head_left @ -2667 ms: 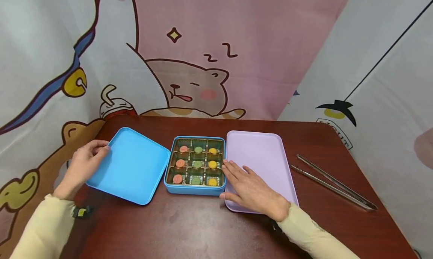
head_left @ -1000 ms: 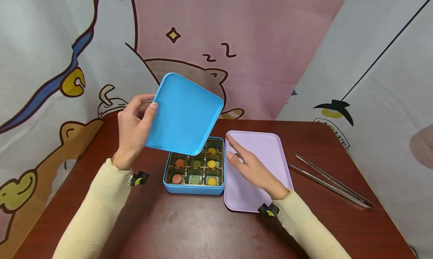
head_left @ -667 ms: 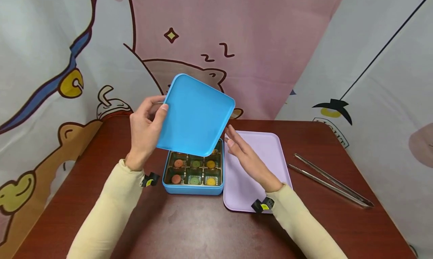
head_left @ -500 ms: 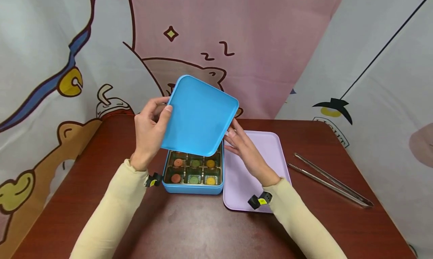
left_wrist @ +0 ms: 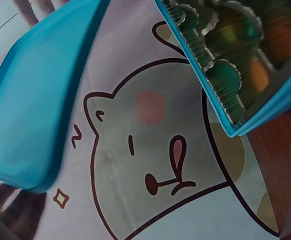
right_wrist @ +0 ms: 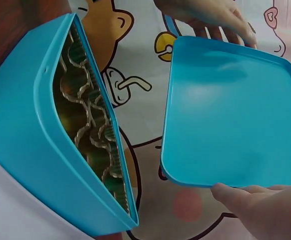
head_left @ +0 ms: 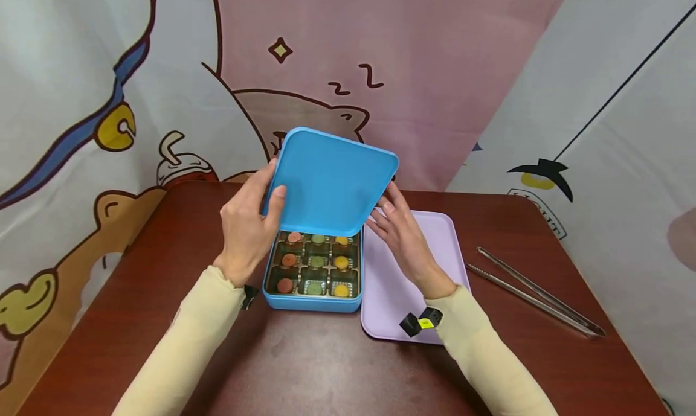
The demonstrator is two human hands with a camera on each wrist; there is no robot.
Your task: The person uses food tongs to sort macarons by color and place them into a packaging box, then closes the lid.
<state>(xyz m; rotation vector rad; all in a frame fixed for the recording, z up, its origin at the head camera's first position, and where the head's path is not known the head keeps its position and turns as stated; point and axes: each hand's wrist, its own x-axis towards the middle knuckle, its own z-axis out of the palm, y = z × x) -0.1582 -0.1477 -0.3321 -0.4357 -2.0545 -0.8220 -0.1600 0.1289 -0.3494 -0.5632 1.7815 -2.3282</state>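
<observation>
A blue square lid (head_left: 331,183) is held raised and tilted above the back of a blue box (head_left: 312,305). My left hand (head_left: 247,223) grips its left edge, thumb on the inner face and fingers behind. At the opposite edge my right hand (head_left: 405,241) holds the rim with its fingertips; in the right wrist view the thumb (right_wrist: 225,192) lies right at the rim. Inside the box a gold divided insert (head_left: 328,272) carries small round pieces in pink, green and yellow, one per compartment. The lid hides the insert's back edge.
A lilac tray (head_left: 380,307) lies right beside the box, under my right forearm. Farther right, metal tongs (head_left: 538,292) rest on the brown table (head_left: 315,361). A cartoon-printed curtain (head_left: 435,90) hangs behind the table's back edge.
My left hand has lifted the lid from the table at left and carried it right, over the box. My right hand has risen from the tray to the lid's right edge.
</observation>
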